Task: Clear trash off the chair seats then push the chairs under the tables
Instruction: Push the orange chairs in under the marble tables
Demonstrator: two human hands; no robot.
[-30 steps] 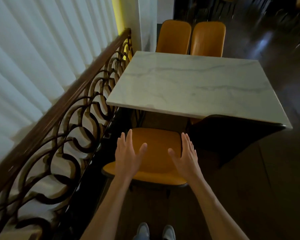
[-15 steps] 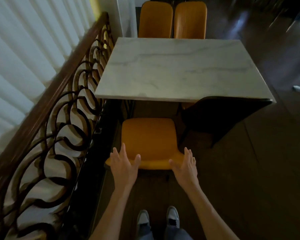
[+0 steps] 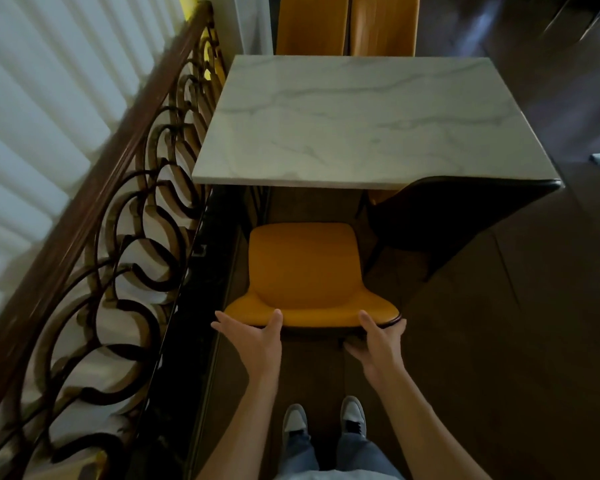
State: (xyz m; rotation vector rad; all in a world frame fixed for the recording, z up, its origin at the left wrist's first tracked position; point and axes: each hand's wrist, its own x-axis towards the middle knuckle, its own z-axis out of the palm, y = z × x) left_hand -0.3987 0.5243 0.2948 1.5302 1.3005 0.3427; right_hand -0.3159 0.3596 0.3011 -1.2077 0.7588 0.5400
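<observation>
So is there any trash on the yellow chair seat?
No, the yellow chair seat shows only bare upholstery, with nothing lying on it.

Mustard-yellow chair [image 3: 303,271], grey-veined white marble table [image 3: 368,119], dark brown floor [image 3: 520,341], black scrollwork railing [image 3: 125,244].

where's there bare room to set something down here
The table top shows bare from edge to edge. The chair seat is bare ahead of the left hand and right hand gripping its backrest. Tight spot: the gap between chair and railing.
</observation>
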